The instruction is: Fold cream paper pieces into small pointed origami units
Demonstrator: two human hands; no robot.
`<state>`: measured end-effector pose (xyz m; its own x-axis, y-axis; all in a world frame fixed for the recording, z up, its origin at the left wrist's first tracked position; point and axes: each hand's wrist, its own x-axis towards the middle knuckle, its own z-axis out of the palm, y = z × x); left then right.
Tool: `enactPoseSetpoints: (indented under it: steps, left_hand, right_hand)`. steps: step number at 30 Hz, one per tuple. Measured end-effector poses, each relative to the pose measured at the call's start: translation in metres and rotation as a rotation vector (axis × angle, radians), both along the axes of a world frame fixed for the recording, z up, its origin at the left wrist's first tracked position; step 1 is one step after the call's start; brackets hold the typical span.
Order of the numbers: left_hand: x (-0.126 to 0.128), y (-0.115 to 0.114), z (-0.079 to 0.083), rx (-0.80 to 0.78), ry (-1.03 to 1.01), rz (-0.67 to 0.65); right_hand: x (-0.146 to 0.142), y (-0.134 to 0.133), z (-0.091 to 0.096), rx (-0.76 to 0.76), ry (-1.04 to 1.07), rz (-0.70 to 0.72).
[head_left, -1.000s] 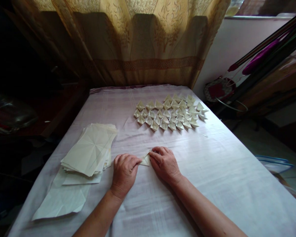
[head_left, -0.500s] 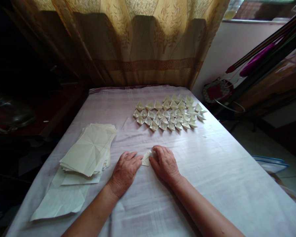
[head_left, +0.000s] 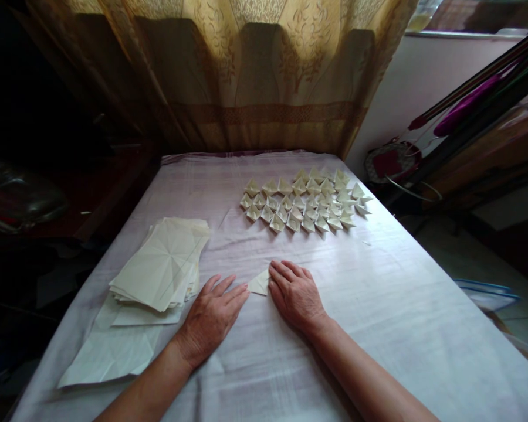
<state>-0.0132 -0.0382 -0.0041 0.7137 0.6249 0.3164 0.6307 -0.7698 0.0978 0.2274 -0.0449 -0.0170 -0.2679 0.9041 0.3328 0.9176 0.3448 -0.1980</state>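
A small folded cream paper piece (head_left: 259,283) lies on the pale cloth in front of me. My right hand (head_left: 295,295) rests flat beside it, fingers stretched out, fingertips touching its right edge. My left hand (head_left: 210,318) lies flat on the cloth a little to the left of the piece, fingers spread and apart from it, holding nothing. A stack of creased cream paper sheets (head_left: 162,266) sits to the left of my left hand. Further back lie several rows of small folded paper shapes (head_left: 305,201).
The table wears a pale lilac cloth (head_left: 378,305); its edges drop off left and right. A patterned curtain (head_left: 255,76) hangs behind. Dark clutter stands at the left, rods and a red round object (head_left: 391,161) at the right. A large loose sheet (head_left: 108,354) lies under the stack.
My left hand has let go of the small piece, slid back to the left and opened flat. My right hand has flattened out beside the piece.
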Motion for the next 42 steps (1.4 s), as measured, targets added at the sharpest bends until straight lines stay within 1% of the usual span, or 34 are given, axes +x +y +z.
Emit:
enactPoseSetpoints:
  steps: [3,6,8,11,13,16,19,23,28,32,37,42]
  left_hand:
    - [-0.004,-0.004,0.003,0.009,-0.014,0.006]
    - [0.003,-0.003,0.008,0.008,-0.057,0.034]
    - [0.013,0.002,0.013,-0.018,-0.052,0.092]
    - [0.035,0.012,0.021,-0.079,0.074,0.184]
    - [0.048,0.018,0.026,-0.108,0.129,0.288]
    - [0.062,0.022,0.032,-0.230,0.169,0.371]
    - [0.067,0.025,0.037,-0.354,0.183,0.421]
    - [0.072,0.032,0.043,-0.468,0.236,0.433]
    - [0.075,0.040,0.046,-0.513,0.257,0.409]
    - [0.073,0.040,0.043,-0.523,0.230,0.397]
    - [0.068,0.035,0.037,-0.496,0.135,0.400]
    - [0.057,0.033,0.034,-0.485,0.057,0.390]
  right_hand:
    - [0.002,0.000,0.000,0.018,0.001,-0.011]
    - [0.002,0.000,0.001,0.031,-0.002,-0.007]
    - [0.001,0.001,0.002,0.041,-0.003,-0.011]
    - [-0.001,0.001,0.002,0.051,-0.010,-0.025]
    - [-0.001,0.000,0.002,0.051,-0.011,-0.033]
    - [-0.001,-0.001,0.002,0.039,0.008,-0.039]
    - [0.000,0.000,0.001,0.017,0.049,-0.048]
    - [0.000,0.006,0.000,-0.024,0.171,-0.086]
    - [-0.009,0.014,0.000,-0.077,0.298,-0.178]
    - [-0.013,0.018,-0.002,-0.080,0.365,-0.213]
    - [-0.008,0.021,-0.005,-0.080,0.508,-0.173]
    - [-0.004,0.022,0.001,-0.155,0.583,-0.078]
